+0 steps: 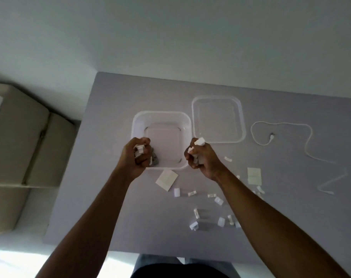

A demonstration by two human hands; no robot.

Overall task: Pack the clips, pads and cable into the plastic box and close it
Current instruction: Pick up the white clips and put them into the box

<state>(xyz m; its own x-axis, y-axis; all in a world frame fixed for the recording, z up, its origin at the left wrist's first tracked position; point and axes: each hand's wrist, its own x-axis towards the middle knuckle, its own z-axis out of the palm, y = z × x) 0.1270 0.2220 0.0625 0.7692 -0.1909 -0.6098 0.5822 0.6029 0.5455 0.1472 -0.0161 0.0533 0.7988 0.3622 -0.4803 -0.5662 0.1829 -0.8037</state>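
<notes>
The clear plastic box (160, 117) stands open on the grey table, its lid (217, 119) lying flat just to its right. My left hand (137, 155) is closed around a handful of white clips over the box's near left corner. My right hand (200, 157) grips another bunch of white clips at the box's near right edge. A few grey pieces lie inside the box by my left hand. Several loose clips (218, 200) remain scattered on the table near me. Two pads (166, 179) (254, 175) lie flat in front of the box. The white cable (281, 133) snakes at the right.
The grey table (110, 137) ends at a left edge beside cardboard boxes (20, 137) on the floor. A white wall rises behind the table. My legs show below the near edge.
</notes>
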